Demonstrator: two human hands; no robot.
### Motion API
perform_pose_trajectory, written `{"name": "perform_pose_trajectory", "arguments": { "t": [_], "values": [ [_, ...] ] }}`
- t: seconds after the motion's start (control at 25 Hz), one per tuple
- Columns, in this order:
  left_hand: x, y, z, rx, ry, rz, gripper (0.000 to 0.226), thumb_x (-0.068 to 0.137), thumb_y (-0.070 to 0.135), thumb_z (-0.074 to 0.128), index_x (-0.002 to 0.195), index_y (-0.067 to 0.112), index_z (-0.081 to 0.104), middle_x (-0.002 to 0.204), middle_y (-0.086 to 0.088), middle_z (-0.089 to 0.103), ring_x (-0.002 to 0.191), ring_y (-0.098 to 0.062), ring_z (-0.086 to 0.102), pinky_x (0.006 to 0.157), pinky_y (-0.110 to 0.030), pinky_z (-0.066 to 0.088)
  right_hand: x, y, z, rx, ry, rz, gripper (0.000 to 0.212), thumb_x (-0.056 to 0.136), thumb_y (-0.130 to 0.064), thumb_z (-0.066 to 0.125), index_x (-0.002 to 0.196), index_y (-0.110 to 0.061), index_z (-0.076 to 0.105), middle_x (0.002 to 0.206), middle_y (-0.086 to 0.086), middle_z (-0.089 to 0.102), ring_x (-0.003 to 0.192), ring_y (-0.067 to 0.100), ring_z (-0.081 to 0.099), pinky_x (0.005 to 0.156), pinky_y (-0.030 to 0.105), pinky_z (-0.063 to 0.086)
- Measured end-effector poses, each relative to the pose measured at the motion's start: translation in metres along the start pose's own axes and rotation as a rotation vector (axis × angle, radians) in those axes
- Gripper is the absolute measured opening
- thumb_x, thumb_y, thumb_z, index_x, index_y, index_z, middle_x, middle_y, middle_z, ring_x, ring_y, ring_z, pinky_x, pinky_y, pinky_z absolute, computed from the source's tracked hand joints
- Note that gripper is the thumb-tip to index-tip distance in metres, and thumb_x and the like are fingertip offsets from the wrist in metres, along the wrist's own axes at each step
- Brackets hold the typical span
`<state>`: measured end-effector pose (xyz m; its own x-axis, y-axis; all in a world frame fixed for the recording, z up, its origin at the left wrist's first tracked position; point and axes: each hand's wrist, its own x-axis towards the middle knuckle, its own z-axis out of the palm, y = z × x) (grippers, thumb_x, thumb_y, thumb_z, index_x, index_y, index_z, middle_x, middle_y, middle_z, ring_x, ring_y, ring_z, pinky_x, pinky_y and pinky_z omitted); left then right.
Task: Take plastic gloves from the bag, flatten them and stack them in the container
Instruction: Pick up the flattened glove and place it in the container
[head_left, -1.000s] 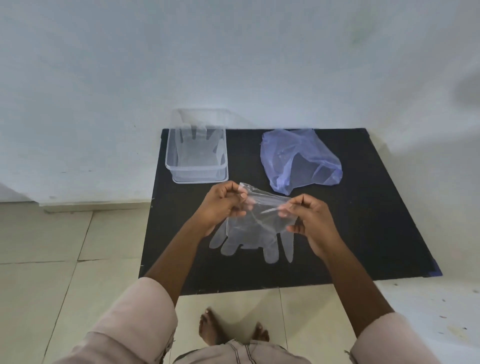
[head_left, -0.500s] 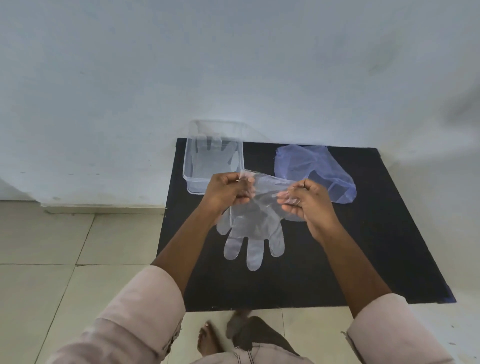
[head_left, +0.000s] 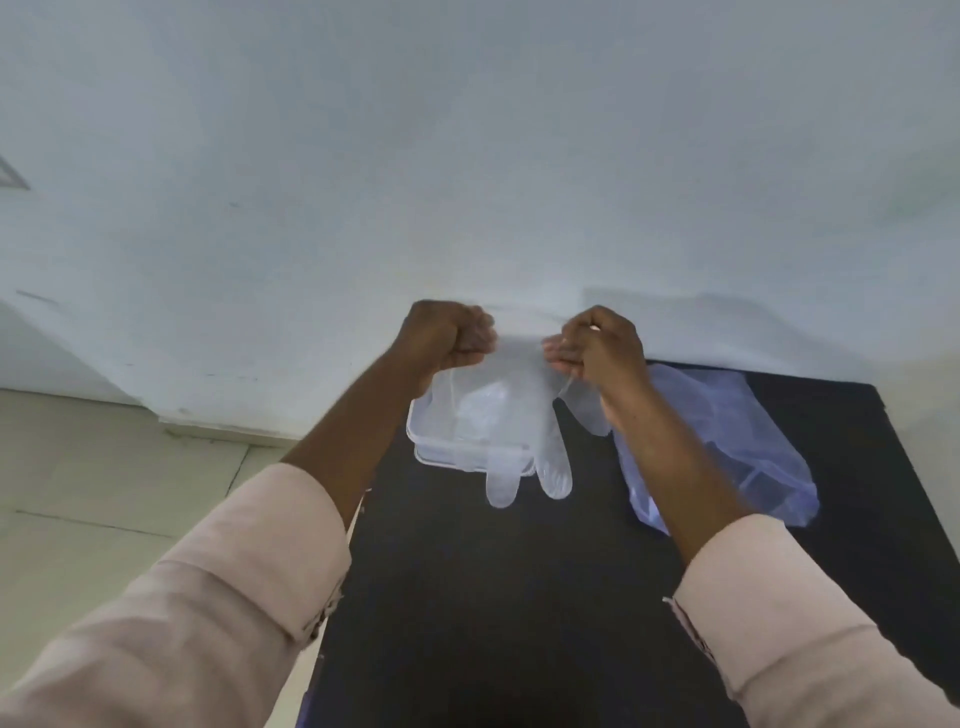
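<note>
Glove (head_left: 511, 410) (clear plastic) stretched between both hands, left hand (head_left: 447, 332) and right hand (head_left: 597, 343) pinched closed on its cuff, above container (head_left: 431, 441)

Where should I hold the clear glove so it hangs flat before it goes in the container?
Probably at the cuff, one corner in each grip, as the left hand and right hand do now. From above, the glove hangs spread, fingers pointing down over the container, ready to lower.
</note>
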<state>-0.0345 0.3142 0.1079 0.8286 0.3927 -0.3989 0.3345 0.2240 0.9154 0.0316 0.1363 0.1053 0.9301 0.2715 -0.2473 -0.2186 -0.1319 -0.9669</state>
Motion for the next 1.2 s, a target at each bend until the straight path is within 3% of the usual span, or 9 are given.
{"name": "perform_pose_trajectory", "arguments": {
  "t": [0.24, 0.36, 0.56, 0.68, 0.8, 0.92, 1.04, 1.2],
  "values": [
    [0.081, 0.043, -0.019, 0.019, 0.115, 0.049, 0.022, 0.095, 0.013, 0.05, 0.082, 0.008, 0.067, 0.083, -0.01, 0.07, 0.081, -0.026, 0.07, 0.071, -0.028, 0.057, 0.088, -0.038, 0.045, -0.073, 0.01, -0.074, 0.014, 0.084, -0.004, 0.046, 0.077, -0.01, 0.056, 0.086, 0.023, 0.073, 0.075, 0.028, 0.071, 0.073, 0.038, 0.06],
    [0.11, 0.06, -0.023, 0.021, 0.131, 0.146, 0.021, 0.094, 0.011, 0.05, 0.081, 0.009, 0.067, 0.085, -0.012, 0.07, 0.078, -0.025, 0.07, 0.08, -0.035, 0.056, 0.113, -0.052, 0.06, -0.091, 0.043, -0.177, 0.017, 0.084, -0.004, 0.047, 0.073, -0.013, 0.055, 0.082, 0.02, 0.072, 0.077, 0.029, 0.072, 0.079, 0.046, 0.06],
    [0.111, 0.079, -0.023, -0.055, 0.066, 0.459, 0.02, 0.092, 0.011, 0.054, 0.077, 0.014, 0.067, 0.087, -0.01, 0.069, 0.087, -0.023, 0.07, 0.082, -0.034, 0.056, 0.108, -0.063, 0.063, -0.112, 0.216, -0.629, 0.014, 0.082, -0.003, 0.051, 0.075, -0.015, 0.052, 0.077, 0.017, 0.069, 0.074, 0.036, 0.065, 0.068, 0.051, 0.054],
    [0.102, 0.039, -0.033, -0.019, -0.035, 0.489, 0.024, 0.094, 0.008, 0.053, 0.072, 0.015, 0.061, 0.084, -0.008, 0.068, 0.087, -0.021, 0.068, 0.081, -0.033, 0.054, 0.088, -0.021, 0.064, -0.078, 0.218, -0.652, 0.01, 0.088, -0.008, 0.055, 0.079, -0.009, 0.05, 0.07, 0.012, 0.062, 0.071, 0.038, 0.061, 0.064, 0.042, 0.048],
    [0.108, -0.028, -0.05, 0.221, -0.064, 0.419, 0.022, 0.089, 0.012, 0.056, 0.073, 0.023, 0.063, 0.083, -0.01, 0.069, 0.085, -0.022, 0.066, 0.082, -0.045, 0.054, 0.073, 0.045, 0.067, -0.206, 0.128, -0.51, 0.013, 0.092, -0.005, 0.056, 0.079, -0.006, 0.053, 0.067, -0.004, 0.057, 0.061, 0.006, 0.056, 0.06, 0.018, 0.041],
    [0.114, -0.075, -0.063, 0.763, -0.092, 0.478, 0.019, 0.093, 0.028, 0.048, 0.084, 0.025, 0.064, 0.081, -0.002, 0.071, 0.075, -0.021, 0.066, 0.073, -0.043, 0.055, 0.07, 0.092, 0.073, -0.372, 0.018, -0.38, 0.013, 0.094, -0.007, 0.055, 0.082, -0.011, 0.053, 0.075, 0.0, 0.064, 0.064, 0.002, 0.057, 0.06, 0.008, 0.039],
    [0.112, -0.096, -0.064, 1.097, -0.132, 0.562, 0.03, 0.097, 0.033, 0.04, 0.086, 0.015, 0.06, 0.071, -0.004, 0.069, 0.06, -0.022, 0.063, 0.065, -0.039, 0.057, 0.074, 0.114, 0.078, -0.569, -0.063, -0.322, 0.01, 0.096, -0.014, 0.051, 0.087, -0.015, 0.053, 0.083, 0.0, 0.067, 0.072, 0.007, 0.062, 0.063, 0.01, 0.044],
    [0.11, -0.113, -0.057, 1.4, -0.167, 0.687, 0.024, 0.094, 0.023, 0.046, 0.084, 0.014, 0.065, 0.073, -0.005, 0.072, 0.064, -0.023, 0.068, 0.095, -0.043, 0.05, 0.074, 0.128, 0.077, -0.819, -0.164, -0.32, 0.01, 0.097, -0.017, 0.046, 0.088, -0.018, 0.05, 0.08, 0.001, 0.064, 0.07, 0.014, 0.06, 0.066, 0.03, 0.054]
  ]
}}
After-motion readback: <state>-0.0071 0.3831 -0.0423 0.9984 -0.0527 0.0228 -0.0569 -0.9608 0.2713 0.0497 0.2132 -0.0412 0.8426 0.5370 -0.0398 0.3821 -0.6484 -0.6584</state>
